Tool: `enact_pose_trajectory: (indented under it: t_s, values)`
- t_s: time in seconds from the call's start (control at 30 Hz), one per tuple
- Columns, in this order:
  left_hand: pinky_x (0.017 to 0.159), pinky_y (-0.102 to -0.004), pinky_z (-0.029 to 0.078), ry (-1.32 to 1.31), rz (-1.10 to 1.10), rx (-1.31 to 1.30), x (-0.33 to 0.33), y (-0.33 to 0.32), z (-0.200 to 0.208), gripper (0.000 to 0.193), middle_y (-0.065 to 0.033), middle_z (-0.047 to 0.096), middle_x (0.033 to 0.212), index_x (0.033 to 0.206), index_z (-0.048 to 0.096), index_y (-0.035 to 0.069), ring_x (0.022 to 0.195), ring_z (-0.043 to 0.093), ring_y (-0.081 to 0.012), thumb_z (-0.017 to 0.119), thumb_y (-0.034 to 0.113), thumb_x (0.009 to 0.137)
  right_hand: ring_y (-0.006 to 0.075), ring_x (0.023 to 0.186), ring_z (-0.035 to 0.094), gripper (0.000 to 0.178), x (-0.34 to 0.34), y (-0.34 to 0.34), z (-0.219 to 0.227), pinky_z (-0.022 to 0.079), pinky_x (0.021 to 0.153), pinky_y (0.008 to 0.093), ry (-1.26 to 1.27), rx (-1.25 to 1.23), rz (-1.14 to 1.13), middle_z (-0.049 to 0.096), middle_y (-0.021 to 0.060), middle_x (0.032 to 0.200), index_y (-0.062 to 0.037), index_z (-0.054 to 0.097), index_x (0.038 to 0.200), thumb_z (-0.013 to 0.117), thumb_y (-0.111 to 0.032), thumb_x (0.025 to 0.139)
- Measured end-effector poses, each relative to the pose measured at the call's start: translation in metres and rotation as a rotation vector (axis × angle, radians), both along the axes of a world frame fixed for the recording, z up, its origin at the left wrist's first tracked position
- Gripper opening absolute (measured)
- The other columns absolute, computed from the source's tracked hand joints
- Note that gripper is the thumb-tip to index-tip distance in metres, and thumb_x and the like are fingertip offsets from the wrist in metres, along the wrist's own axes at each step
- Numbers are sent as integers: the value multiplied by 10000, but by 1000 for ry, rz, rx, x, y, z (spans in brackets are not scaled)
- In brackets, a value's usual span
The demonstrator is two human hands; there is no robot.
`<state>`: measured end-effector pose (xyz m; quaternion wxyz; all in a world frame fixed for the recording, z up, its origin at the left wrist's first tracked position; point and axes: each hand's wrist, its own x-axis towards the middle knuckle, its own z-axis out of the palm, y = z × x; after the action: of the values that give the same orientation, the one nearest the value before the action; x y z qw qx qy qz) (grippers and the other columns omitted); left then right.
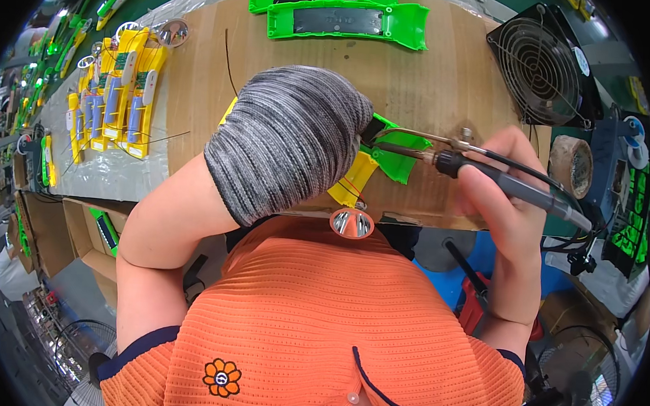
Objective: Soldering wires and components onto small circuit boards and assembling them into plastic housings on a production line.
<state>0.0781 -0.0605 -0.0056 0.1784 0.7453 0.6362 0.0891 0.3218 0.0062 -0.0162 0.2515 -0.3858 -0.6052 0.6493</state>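
Note:
In my right hand [515, 196] is a soldering iron [501, 182] with a dark handle, the fingers closed around it. A thin metal tube runs along the iron, and its tip points left, close to my left hand. A grey striped knit sleeve [291, 141] covers my left forearm and hides that hand's fingers. Beside the tip, a green plastic shell half [398, 163] lies partly behind the iron. Nearer to me is a yellow shell half [356, 179] with thin wires. A round silver reflector cup [352, 223] sits at the table's front edge.
Several yellow shell halves [139, 80] with blue cells and wires lie at the left. Green shells with black panels [336, 21] rest at the far edge. A black fan with a wire guard [538, 63] stands far right, near a round tape roll [570, 166].

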Motion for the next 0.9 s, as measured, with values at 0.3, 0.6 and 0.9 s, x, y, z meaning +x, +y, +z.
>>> enact_pose_trajectory:
  t_s: [0.3, 0.6, 0.9]
  values:
    - [679, -420, 511, 7, -12, 14, 0, -1, 0, 111, -128, 634, 761, 860, 719, 65, 730, 633, -325, 678, 153, 806, 197, 590, 582, 108, -1, -38, -25, 462, 992, 569, 468, -258, -339, 532, 79, 663, -20, 447, 990, 532, -80, 959]
    - [712, -430, 518, 43, 138, 51, -6, 3, 1, 145, -129, 669, 785, 883, 717, 81, 771, 655, -327, 656, 202, 833, 197, 652, 597, 38, -32, -26, -44, 386, 1072, 563, 715, -326, -287, 523, 41, 662, -74, 487, 991, 502, -109, 994]
    - [739, -414, 518, 125, 133, 80, -21, -5, -7, 149, -125, 684, 894, 927, 710, 79, 840, 658, -323, 668, 202, 855, 200, 655, 610, 52, -33, -25, -37, 409, 1060, 541, 688, -269, -285, 534, 45, 660, -55, 489, 966, 507, -94, 994]
